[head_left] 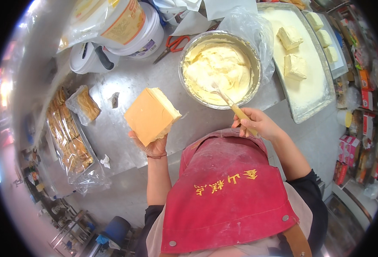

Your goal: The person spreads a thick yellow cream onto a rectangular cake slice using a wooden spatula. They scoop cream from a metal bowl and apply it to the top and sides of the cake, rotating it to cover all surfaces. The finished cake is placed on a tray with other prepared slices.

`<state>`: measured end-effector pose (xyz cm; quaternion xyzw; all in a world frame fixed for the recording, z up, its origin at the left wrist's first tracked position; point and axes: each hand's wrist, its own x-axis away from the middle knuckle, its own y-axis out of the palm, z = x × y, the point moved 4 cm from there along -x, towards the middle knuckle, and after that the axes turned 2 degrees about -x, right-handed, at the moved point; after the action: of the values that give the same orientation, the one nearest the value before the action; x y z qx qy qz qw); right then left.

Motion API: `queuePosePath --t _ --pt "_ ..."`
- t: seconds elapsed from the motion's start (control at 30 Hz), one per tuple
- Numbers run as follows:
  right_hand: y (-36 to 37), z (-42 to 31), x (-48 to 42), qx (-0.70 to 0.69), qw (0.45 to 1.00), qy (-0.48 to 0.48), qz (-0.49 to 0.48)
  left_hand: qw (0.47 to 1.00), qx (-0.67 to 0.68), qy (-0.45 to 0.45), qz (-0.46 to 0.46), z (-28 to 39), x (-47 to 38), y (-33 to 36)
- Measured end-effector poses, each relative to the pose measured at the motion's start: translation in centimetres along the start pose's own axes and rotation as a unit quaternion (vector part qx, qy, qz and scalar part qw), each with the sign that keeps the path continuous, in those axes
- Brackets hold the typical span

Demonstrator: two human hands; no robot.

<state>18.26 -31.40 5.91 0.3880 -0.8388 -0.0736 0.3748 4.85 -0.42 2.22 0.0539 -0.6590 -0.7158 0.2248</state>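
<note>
My left hand point(152, 146) holds up a square piece of sponge cake point(149, 115) from below, above the metal table. Its golden top face is bare, while pale cream coats the sides that face right. In my right hand point(256, 123) is the yellowish handle of a spatula point(238, 110). The spatula's blade dips into pale yellow cream point(221, 70), which partly hides it. A round metal bowl point(259, 69) holds this cream, and more is smeared around its inner wall.
Right of the bowl, a metal tray point(296, 117) of pale powder carries two cream-coated blocks point(295, 67). Orange-handled scissors point(176, 43) lie near white plastic tubs point(153, 25). At left are a plastic-wrapped tray of pastries point(70, 135) and a wrapped pastry piece point(88, 104). A plastic bag point(250, 25) lies behind the bowl.
</note>
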Motion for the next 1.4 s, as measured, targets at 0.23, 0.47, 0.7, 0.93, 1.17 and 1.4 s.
queuePosePath --t 0.23,0.47,0.7,0.93,1.17,1.4 --pt "2.7 -4.2 2.0 0.213 0.964 -0.155 0.039 0.993 0.092 -0.044 -0.053 -1.3 -0.8 2.0" --pt "3.8 -8.0 3.1 0.405 0.886 -0.222 0.042 0.985 0.16 -0.053 -0.035 -1.7 -1.3 2.5" --pt "3.2 -10.3 5.9 0.471 0.852 -0.228 -0.007 0.991 0.126 -0.017 -0.046 0.2 -1.6 2.3" --pt "3.5 -10.7 3.4 0.43 0.856 -0.271 0.095 0.996 0.03 -0.042 -0.073 -1.3 -1.6 4.0" --pt "4.5 -11.6 4.8 0.528 0.805 -0.269 0.027 0.991 0.111 -0.049 -0.057 -0.2 -1.5 3.3" --pt "3.2 -11.6 6.2 0.455 0.834 -0.31 0.03 0.991 0.093 -0.025 -0.095 0.2 -1.4 4.5"
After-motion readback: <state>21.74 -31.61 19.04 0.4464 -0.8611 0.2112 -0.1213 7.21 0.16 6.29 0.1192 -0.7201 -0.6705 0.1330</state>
